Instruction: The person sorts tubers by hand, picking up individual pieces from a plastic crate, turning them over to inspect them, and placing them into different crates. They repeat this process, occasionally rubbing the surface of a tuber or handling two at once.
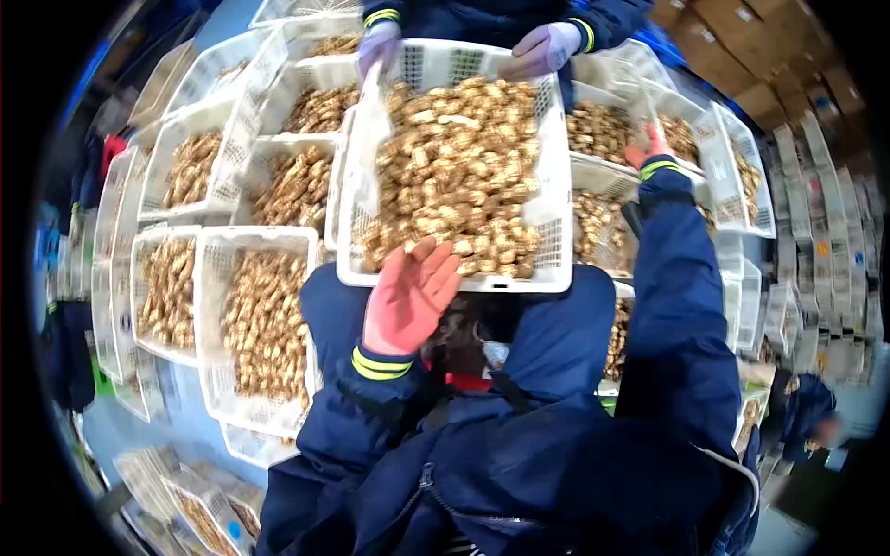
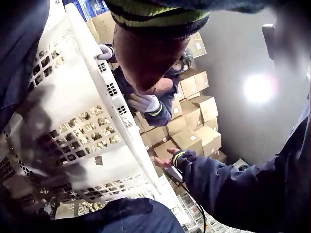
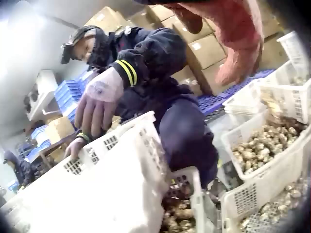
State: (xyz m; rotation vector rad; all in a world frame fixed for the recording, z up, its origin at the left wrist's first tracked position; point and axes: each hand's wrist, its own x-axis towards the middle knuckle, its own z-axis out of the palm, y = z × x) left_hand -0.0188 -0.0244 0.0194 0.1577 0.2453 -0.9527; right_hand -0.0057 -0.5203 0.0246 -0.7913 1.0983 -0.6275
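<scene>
A large white plastic basket (image 1: 356,218), heaped with small knobbly golden-brown pieces (image 1: 464,167), sits in the middle of the head view, its near end over the wearer's knees. My left hand (image 1: 405,301) is palm up with its fingers spread at the basket's near rim. Off to the right, my right hand (image 1: 651,146) reaches over other filled baskets, fingers extended and holding nothing. In the right wrist view its reddish fingers (image 3: 238,39) hang down at the top. Across from me, another person's gloved hands (image 1: 547,48) are at the basket's far end.
Similar filled baskets (image 1: 209,315) stand close together on the left, and more (image 1: 601,130) are on the right. Stacked baskets (image 1: 816,241) line the far right. Cardboard boxes (image 2: 192,116) are piled behind the other person.
</scene>
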